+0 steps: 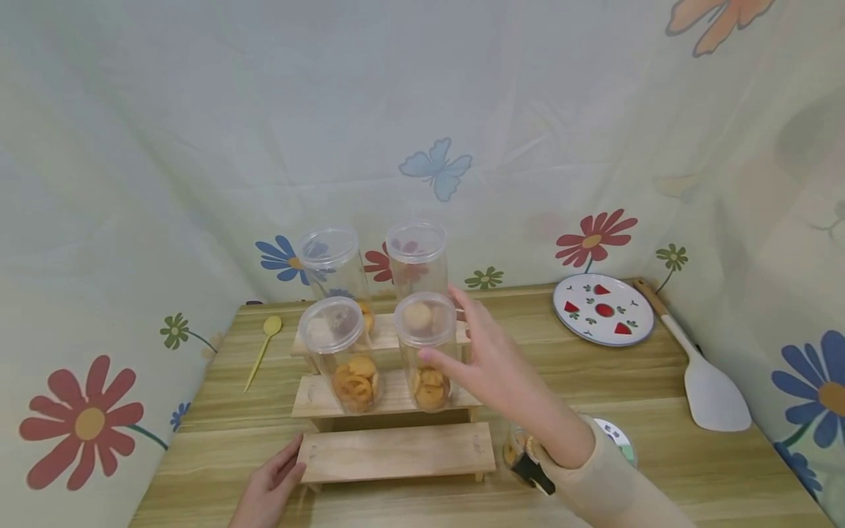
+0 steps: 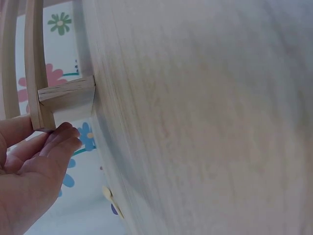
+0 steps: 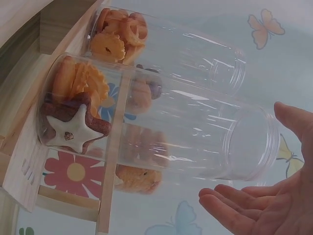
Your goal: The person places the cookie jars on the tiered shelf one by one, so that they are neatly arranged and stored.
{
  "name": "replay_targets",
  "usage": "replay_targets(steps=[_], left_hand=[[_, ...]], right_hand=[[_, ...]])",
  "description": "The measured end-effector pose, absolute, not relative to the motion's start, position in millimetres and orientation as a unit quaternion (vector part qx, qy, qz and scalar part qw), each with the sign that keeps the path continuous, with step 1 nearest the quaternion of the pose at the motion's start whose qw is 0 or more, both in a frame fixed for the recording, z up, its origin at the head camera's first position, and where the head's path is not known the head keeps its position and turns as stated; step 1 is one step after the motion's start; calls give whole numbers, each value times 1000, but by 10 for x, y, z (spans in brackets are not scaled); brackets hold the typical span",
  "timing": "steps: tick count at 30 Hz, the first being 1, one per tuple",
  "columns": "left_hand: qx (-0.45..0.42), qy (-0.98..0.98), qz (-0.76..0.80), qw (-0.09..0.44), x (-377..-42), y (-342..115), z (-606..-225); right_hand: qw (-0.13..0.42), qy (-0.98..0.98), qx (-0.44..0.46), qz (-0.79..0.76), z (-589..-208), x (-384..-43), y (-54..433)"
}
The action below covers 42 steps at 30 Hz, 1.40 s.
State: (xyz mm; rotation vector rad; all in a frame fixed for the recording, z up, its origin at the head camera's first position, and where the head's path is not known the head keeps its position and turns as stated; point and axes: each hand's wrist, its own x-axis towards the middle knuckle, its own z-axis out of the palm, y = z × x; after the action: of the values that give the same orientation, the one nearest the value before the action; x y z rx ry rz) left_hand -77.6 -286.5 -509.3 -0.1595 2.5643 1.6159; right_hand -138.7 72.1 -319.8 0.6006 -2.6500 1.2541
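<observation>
A stepped wooden rack (image 1: 396, 452) stands on the table, with clear lidded jars of cookies on its upper two steps. My left hand (image 1: 269, 490) pinches the left end of the lowest board (image 2: 41, 115) between thumb and fingers. Around the front right jar (image 1: 428, 361), my right hand (image 1: 491, 359) spreads its thumb and fingers. In the right wrist view that jar (image 3: 195, 127) holds a white star cookie (image 3: 73, 129) and ridged cookies; a gap shows between it and the hand. Beside it stands the front left jar (image 1: 343, 359). Two jars (image 1: 330, 253) are on the step behind.
Right of the rack, a small jar (image 1: 513, 449) with a black clasp is partly behind my right forearm, near a round white item (image 1: 619, 438). A patterned plate (image 1: 604, 312) and a white spatula (image 1: 716, 396) lie farther right. On the left is a yellow spoon (image 1: 265, 348). Printed cloth surrounds the table.
</observation>
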Motion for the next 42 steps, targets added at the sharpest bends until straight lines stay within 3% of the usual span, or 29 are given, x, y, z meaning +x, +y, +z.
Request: replay_targets(steps=[9,42], left_hand=[[-47,844,532,47,-779,-2868,-5108],[-42,849,525,36,-759,-2856,-5088]], right_hand=[[92,-875,218,423,-3231,-1353,784],[47,-900,139,410,-3749,-1002,1272]])
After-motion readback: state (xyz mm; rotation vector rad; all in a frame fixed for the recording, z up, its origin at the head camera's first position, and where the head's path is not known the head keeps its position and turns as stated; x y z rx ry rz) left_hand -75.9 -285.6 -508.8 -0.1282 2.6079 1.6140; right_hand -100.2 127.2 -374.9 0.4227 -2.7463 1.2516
